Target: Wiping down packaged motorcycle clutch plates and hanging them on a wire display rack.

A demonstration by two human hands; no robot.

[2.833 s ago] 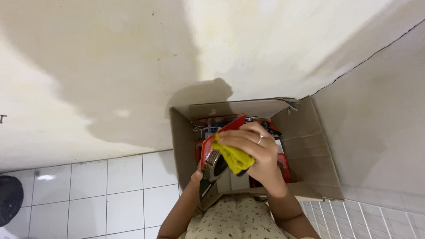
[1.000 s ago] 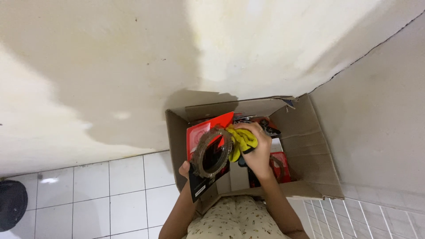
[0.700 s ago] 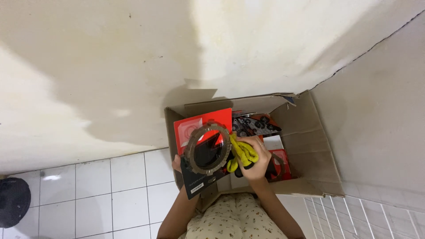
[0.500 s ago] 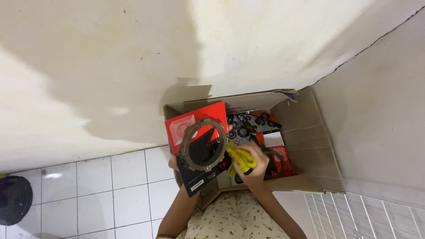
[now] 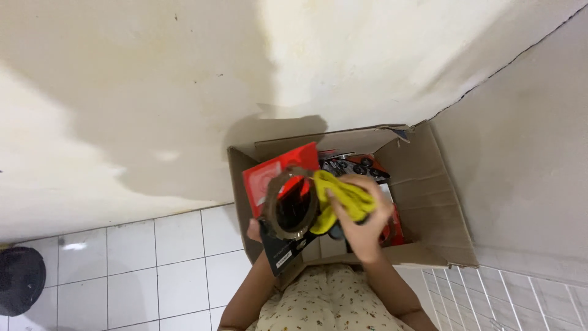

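At lower centre of the frame, the left hand (image 5: 254, 231) is mostly hidden behind one red-and-black package (image 5: 280, 205) it grips. One brown ring (image 5: 291, 203) sits against it. The right hand (image 5: 362, 222) clutches one yellow cloth (image 5: 343, 199) over one cardboard box (image 5: 429, 202); the box's contents are indistinct.

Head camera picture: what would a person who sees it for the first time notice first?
The eye goes first to the bright yellow cloth in the right hand, pressed against a brown ring-shaped disc near the middle of the picture. The left hand holds that disc against a red and black package. Behind them an open cardboard box stands in the corner of stained cream walls.
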